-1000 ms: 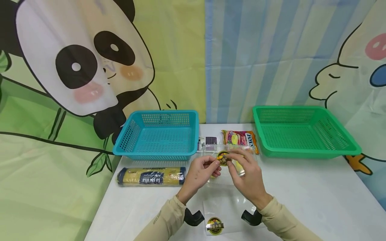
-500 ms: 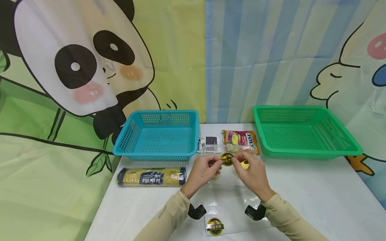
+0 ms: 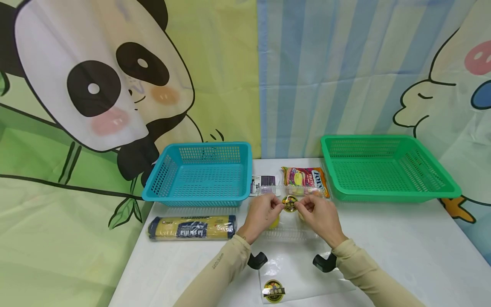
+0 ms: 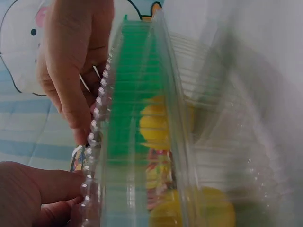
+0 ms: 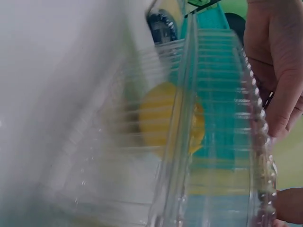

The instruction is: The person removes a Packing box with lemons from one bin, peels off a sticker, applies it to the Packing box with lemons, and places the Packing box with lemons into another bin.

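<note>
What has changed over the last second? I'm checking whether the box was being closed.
Both hands, left hand and right hand, moved slightly away from the body, still pinching the clear plastic box at its round sticker. The baskets, pasta packet and candy bag stayed put.

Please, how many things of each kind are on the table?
Baskets: 2, blue basket and green basket
Food packets: 2, spaghetti pack and candy bag
Clear clamshell boxes: 1
Clear stickered bags: 1
Small cards: 1
Total: 7
</note>
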A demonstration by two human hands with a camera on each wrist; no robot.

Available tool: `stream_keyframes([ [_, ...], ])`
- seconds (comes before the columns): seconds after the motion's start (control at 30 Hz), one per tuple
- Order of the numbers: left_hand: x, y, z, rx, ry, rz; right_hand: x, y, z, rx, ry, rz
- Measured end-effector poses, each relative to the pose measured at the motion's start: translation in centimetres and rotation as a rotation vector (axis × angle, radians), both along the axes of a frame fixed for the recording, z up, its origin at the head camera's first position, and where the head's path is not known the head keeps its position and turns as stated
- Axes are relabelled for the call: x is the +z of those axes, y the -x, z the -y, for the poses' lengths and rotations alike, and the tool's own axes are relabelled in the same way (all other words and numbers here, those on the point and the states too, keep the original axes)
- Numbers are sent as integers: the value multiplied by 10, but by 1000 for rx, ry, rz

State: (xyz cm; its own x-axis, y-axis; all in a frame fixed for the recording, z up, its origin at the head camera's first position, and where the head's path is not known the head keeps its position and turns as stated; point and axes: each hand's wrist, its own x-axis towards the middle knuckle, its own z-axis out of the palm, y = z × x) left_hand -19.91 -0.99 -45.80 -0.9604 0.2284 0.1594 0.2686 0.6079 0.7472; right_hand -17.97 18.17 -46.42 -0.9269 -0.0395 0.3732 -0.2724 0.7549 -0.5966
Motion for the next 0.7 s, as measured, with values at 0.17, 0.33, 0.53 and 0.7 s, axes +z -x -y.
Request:
stream_keyframes([
  [0.17,1,2,-3,-4,61,18,-2,1,-1,-14,-65,-12],
  [0.33,5,4,-6,-3,122,-7,-2,3,0,-13,-139,-99],
  [0.53,7,7,-11,11,219,-35,-4,6,1,-33,-170,-128],
  [0.7,6,10,-13,22,266,-20,-7,8,2,-31,-187,-100],
])
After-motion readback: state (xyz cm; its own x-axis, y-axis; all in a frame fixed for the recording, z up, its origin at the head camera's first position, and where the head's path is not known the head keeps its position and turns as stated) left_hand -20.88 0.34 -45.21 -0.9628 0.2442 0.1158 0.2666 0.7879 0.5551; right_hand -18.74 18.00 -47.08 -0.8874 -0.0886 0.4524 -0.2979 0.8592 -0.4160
